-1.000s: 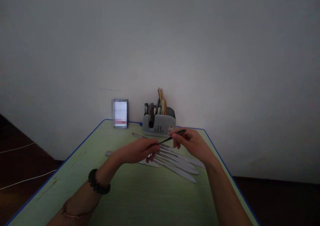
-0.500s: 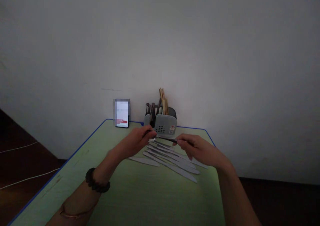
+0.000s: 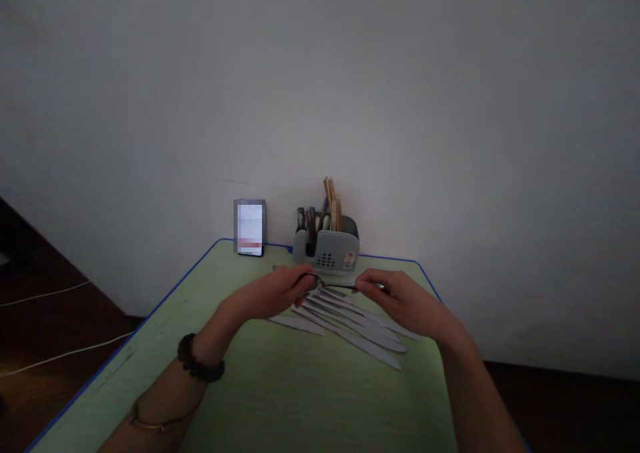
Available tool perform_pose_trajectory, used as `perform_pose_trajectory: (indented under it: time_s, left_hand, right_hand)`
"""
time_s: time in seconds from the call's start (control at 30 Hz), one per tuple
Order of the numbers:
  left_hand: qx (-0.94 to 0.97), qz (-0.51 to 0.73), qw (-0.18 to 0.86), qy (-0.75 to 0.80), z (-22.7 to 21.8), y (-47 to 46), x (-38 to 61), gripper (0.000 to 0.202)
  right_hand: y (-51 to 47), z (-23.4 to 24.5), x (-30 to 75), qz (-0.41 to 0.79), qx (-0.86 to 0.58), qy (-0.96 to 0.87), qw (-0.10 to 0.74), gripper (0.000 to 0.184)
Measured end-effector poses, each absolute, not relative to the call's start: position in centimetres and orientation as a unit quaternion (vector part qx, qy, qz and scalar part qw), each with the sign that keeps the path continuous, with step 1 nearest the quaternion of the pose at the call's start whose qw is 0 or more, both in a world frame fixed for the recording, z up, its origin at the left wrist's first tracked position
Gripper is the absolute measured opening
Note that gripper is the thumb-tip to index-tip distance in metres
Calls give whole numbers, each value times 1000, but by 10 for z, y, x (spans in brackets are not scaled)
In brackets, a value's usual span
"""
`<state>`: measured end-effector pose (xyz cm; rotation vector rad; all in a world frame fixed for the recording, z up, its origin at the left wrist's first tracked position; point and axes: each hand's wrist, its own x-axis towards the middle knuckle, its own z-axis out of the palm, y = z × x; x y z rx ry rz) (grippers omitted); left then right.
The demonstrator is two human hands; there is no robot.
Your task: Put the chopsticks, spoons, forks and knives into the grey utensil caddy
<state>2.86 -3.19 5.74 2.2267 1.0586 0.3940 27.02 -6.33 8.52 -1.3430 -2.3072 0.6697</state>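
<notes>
Between my hands, above the table, a metal spoon [image 3: 341,285] lies roughly level. My left hand [image 3: 280,289] is closed on its bowl end, where thumb and fingers hide most of the bowl. The thumb and fingers of my right hand [image 3: 395,296] pinch the handle, and its tip shows past the fingers. Below both hands, several silver table knives [image 3: 365,343] lie fanned out, with blades pointing to the right and toward me. One knife [image 3: 299,324] lies apart on the left, near my left wrist.
Behind my hands a grey cutlery holder [image 3: 327,246] stands against the wall [image 3: 400,106], with chopsticks [image 3: 336,211] and dark-handled cutlery [image 3: 311,223] in it. A lit phone [image 3: 250,227] leans upright to its left. The green table [image 3: 310,399] has a blue edge.
The view has shifted slightly, so the table things appear a little further right. My left fingers have moved around the spoon's bowl end; my right hand still pinches the handle.
</notes>
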Motion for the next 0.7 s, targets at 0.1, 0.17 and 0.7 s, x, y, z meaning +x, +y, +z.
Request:
perform_pose_trajectory:
  time_s: [0.1, 0.17, 0.7]
  left_hand:
    - [847, 161, 315, 396, 56, -30, 27, 29]
    - [848, 173, 315, 389, 55, -29, 26, 32]
    - [835, 188, 335, 395, 54, -25, 19, 45]
  right_hand:
    - [-62, 84, 267, 240, -485, -816, 204, 33]
    - [-61, 82, 267, 241, -490, -808, 222, 36]
    - [-60, 84, 274, 261, -482, -783, 294, 29]
